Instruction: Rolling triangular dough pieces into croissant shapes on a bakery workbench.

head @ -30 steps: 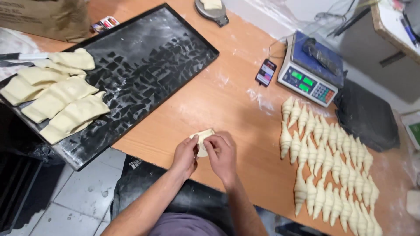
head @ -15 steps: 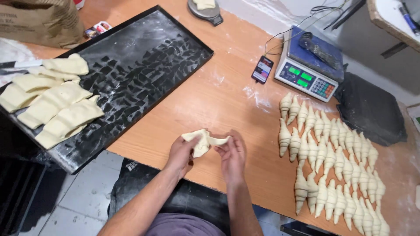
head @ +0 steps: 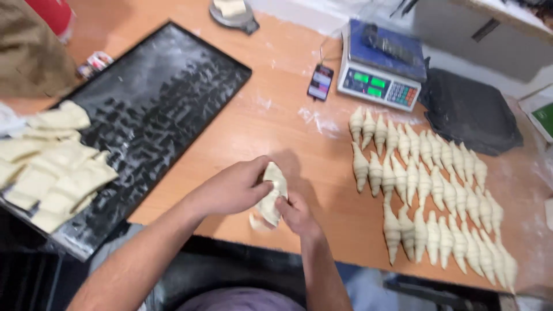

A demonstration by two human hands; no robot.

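Dough piece (head: 271, 198) sits at lower centre of frame, held just above the near edge of the wooden table (head: 242, 138). Left hand (head: 233, 187) wraps its upper left side, fingers curled on it; right hand (head: 296, 214) pinches the lower end from below. Looks mid-shaping, part rolled, a tail hanging off the bottom.

Done: rows of rolled pastries (head: 429, 184) fill the right side of the table. Left: a stack of flat cut dough pieces (head: 49, 164) on the floured black tray (head: 167, 98), left of frame. Judging by that, well past halfway.

Hard to read: fingertips hidden under the dough, roll state unclear. Stack cut off at left edge, pastry rows blur at lower right. Scale (head: 383, 66) and small phone (head: 320, 82) in upper centre.
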